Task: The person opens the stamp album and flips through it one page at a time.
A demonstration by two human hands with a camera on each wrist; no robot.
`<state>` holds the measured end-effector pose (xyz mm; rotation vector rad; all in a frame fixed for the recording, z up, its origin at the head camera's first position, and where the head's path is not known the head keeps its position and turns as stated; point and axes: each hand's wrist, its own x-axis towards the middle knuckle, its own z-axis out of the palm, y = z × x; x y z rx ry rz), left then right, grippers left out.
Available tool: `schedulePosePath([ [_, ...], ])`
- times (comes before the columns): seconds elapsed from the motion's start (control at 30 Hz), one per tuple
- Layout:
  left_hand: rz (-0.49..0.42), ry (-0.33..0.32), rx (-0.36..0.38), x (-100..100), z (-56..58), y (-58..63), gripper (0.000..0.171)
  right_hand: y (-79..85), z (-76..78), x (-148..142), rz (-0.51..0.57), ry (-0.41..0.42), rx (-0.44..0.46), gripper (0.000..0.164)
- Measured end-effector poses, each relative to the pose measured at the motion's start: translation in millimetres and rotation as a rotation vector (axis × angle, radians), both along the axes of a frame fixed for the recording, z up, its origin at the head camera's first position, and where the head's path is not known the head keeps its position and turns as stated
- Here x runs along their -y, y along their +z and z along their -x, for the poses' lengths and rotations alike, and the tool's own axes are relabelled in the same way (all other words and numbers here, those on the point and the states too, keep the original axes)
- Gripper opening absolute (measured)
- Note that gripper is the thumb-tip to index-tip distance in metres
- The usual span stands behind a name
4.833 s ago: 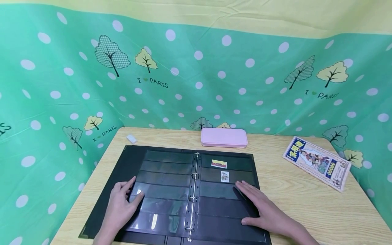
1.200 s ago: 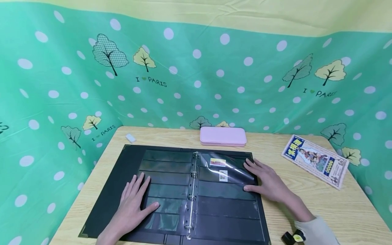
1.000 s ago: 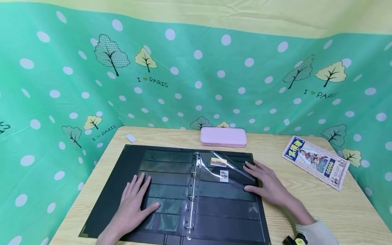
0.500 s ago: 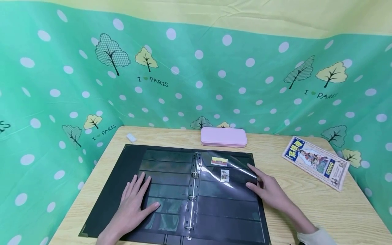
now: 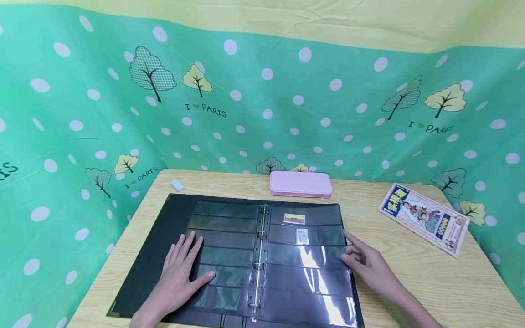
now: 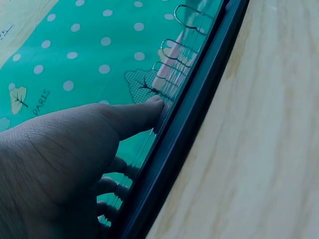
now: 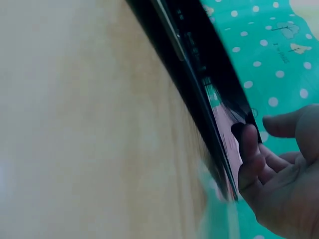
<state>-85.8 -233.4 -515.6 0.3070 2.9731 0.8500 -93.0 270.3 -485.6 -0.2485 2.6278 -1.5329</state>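
Black ring album (image 5: 174, 212) lies spread on the table (image 5: 430, 291), near left; glossy right page (image 5: 303, 282) bears two small stamps (image 5: 294, 219) in its far strips. Left hand (image 5: 176, 273) rests on left page (image 5: 227, 257), fingers apart. Right hand (image 5: 369, 266) pinches right page's edge. Since half a second ago, the page's far-right curl has flattened; glare has shifted nearer.

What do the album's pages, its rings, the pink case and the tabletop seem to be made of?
Pages: probably plastic; glossy, with bright glare streaks.
Rings: apparently metal, silvery and shiny.
Pink case: smooth with rounded corners; painted metal or plastic, I can't tell.
Tabletop: pale wood grain, though it could be a printed laminate.
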Motion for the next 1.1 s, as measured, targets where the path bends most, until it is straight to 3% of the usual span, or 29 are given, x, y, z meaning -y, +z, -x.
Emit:
schedulePosePath([
  [0.17, 0.0, -0.001, -0.002, 0, -0.8, 0.5, 0.102, 1.5, -14.8, -11, 0.086, 0.08, 0.067, 0.068],
  [0.33, -0.002, -0.002, -0.004, 0, -1.6, 1.0, 0.101, 4.6, -24.9, -14, 0.135, 0.125, 0.075, 0.063],
  [0.53, -0.003, -0.008, -0.011, 0, -0.3, 0.4, 0.101, 8.9, -33.0, -2, 0.18, 0.116, 0.008, 0.057],
  [0.73, -0.03, -0.015, -0.01, -2, 1.4, 1.4, 0.099, 14.2, -34.7, 13, 0.239, 0.189, -0.059, 0.056],
  [0.93, -0.084, -0.007, -0.021, -10, -0.6, 6.3, 0.087, 21.9, -36.7, 27, 0.266, 0.27, -0.055, 0.059],
  [1.1, -0.089, 0.017, -0.112, -31, -2.1, 16.7, 0.069, 28.3, -39.4, 37, 0.264, 0.32, -0.009, 0.059],
])
